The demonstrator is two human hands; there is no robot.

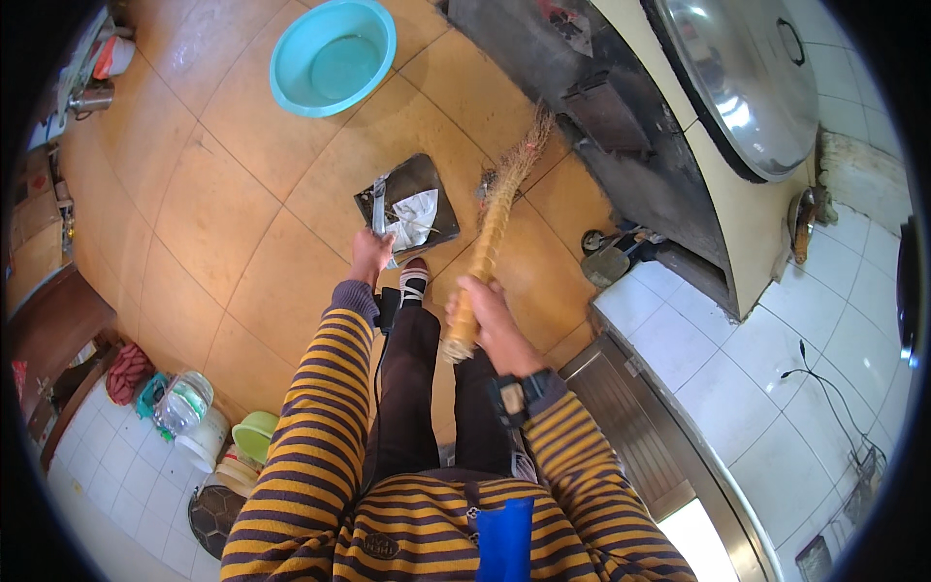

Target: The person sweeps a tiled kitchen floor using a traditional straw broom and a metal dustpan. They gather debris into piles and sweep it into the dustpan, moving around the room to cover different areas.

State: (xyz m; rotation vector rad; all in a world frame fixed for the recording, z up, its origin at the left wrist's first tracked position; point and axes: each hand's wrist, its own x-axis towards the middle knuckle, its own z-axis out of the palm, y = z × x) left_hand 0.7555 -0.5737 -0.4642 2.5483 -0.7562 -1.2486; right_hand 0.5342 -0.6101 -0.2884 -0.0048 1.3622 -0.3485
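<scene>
My right hand (484, 313) grips the thick bound handle of a straw broom (494, 225). The broom slants away to the upper right, and its frayed bristles (537, 134) reach the floor by the dark stove front. With my left hand (372, 254) I hold a dark dustpan (436, 178) by its pale handle. A crumpled white paper (416, 218) and some dry debris lie inside the pan. Between the pan and the broom, a small heap of dark litter (486, 183) sits on the floor, partly hidden behind the broom.
A turquoise basin (334, 58) stands on the tiled floor (247, 240) farther off. On the right is a stove (698, 182) with a large metal lid (742, 80); a small shovel (607, 265) leans near its base. Buckets and a green basin (254, 435) line the lower left.
</scene>
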